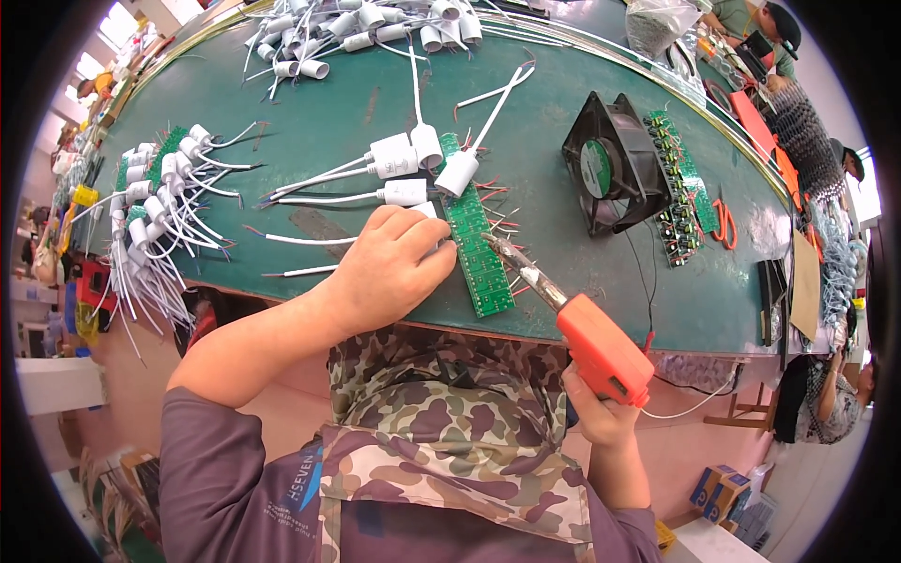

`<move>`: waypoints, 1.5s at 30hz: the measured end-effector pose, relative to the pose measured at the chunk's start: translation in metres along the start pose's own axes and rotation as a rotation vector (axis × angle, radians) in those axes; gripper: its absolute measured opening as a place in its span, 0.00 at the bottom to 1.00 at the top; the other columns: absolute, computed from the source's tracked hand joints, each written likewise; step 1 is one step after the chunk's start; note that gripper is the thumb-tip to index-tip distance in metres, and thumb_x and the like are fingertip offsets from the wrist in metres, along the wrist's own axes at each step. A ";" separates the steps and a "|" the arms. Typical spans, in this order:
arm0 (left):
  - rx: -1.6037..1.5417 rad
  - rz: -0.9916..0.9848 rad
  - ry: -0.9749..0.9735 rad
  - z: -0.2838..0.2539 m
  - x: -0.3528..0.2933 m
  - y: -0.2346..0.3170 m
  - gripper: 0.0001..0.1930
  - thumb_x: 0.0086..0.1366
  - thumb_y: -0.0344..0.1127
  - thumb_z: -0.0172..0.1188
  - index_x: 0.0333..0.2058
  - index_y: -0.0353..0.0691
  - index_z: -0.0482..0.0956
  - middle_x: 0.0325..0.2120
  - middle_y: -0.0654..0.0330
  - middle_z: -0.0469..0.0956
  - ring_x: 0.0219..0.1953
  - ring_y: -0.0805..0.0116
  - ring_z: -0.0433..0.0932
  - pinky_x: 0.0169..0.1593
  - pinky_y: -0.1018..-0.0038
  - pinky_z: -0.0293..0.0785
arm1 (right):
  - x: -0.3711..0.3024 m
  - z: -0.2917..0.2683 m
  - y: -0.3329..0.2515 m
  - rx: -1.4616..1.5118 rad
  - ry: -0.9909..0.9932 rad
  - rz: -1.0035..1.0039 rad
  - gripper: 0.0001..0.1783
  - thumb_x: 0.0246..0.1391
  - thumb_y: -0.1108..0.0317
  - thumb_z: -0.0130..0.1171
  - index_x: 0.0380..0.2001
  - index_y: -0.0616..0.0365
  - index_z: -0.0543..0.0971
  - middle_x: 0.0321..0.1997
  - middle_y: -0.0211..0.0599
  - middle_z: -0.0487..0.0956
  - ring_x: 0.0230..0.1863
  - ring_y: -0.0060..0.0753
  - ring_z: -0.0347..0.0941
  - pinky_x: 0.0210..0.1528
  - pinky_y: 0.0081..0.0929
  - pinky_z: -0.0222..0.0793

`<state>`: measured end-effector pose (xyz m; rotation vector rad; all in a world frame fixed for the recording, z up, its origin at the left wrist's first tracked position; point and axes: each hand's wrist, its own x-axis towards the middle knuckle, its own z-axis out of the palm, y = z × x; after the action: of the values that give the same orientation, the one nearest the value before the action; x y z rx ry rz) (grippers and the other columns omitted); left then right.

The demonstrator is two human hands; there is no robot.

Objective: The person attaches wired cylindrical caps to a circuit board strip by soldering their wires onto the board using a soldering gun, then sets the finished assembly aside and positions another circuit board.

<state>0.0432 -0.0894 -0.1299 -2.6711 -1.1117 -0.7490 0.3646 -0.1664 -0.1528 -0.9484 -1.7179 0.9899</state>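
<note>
My right hand (601, 413) grips the orange-red handle of a soldering iron (603, 345). Its metal tip touches or hovers just over a long green circuit board panel (479, 249) lying on the table; I cannot tell which. At the panel's left edge, my left hand (394, 263) has its fingers closed on a white cylindrical cap (430, 214), mostly hidden by the fingers. Other white caps with wires lie around the panel's upper end, one cap (457, 174) resting across the board. Thin red wires (502, 211) stick out along the panel's right side.
A black fan (615, 164) stands right of the panel, beside another board strip covered in components (680, 188) and orange-handled scissors (723, 223). Piles of white wired caps lie at the far edge (371, 23) and on the left (155, 202). People work at the far right.
</note>
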 end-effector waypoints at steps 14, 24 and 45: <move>0.004 -0.003 -0.007 -0.005 0.003 0.005 0.17 0.49 0.27 0.67 0.40 0.38 0.78 0.42 0.56 0.75 0.41 0.57 0.75 0.46 0.62 0.69 | 0.003 -0.002 0.000 0.107 -0.015 0.022 0.28 0.47 0.81 0.64 0.54 0.70 0.70 0.43 0.43 0.80 0.36 0.29 0.78 0.42 0.27 0.73; -0.045 -0.204 -0.079 -0.025 -0.024 0.004 0.25 0.49 0.30 0.70 0.47 0.36 0.74 0.41 0.52 0.75 0.41 0.51 0.75 0.45 0.60 0.72 | 0.002 -0.007 0.008 0.074 0.050 -0.075 0.28 0.48 0.81 0.63 0.54 0.73 0.69 0.39 0.41 0.80 0.31 0.23 0.76 0.38 0.23 0.73; 0.039 0.051 -0.013 -0.029 0.038 -0.037 0.19 0.50 0.28 0.61 0.43 0.43 0.80 0.49 0.54 0.72 0.54 0.55 0.72 0.62 0.53 0.62 | -0.003 -0.015 0.001 0.108 0.110 0.092 0.24 0.51 0.81 0.60 0.53 0.70 0.72 0.46 0.46 0.79 0.31 0.24 0.74 0.36 0.22 0.71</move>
<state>0.0285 -0.0486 -0.0876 -2.6648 -1.0455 -0.6943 0.3800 -0.1656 -0.1505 -0.9997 -1.5261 1.0592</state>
